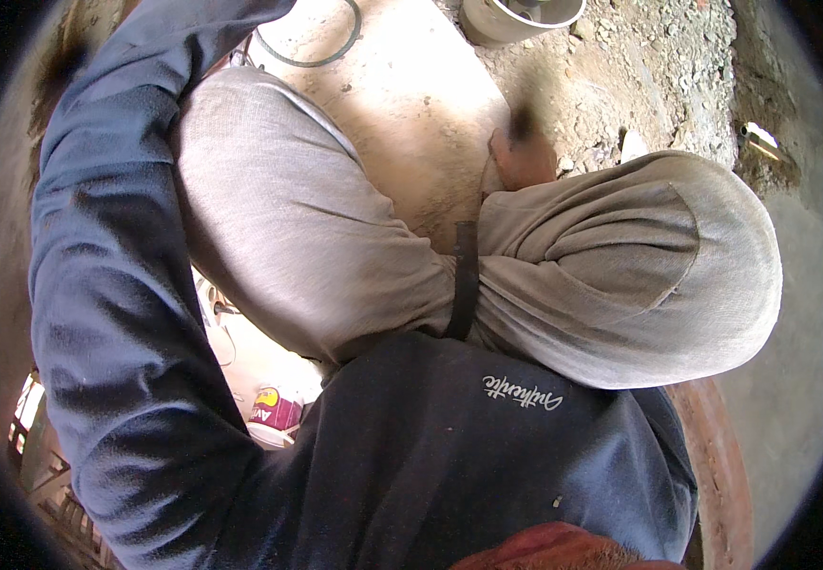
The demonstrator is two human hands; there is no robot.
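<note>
The right hand shows past the right knee, low over a smooth, pale slab. It is blurred; a dark, short object stands at its fingers, and the hand appears closed on it (its kind cannot be told). The left hand is out of view: the left sleeve, dark blue soft knit, arcs up the left side and leaves the frame at the top.

Two knees in coarse grey woven cloth fill the centre, folded in a squat, with one dark strap between them. The slab is flat and dusty, with a curved edge. Right of it lies rough gravel, loose and grey. One round bucket stands at the top edge. One thin dark wire loop lies on the slab. One small pot, pink with a white rim, sits below the left knee.
</note>
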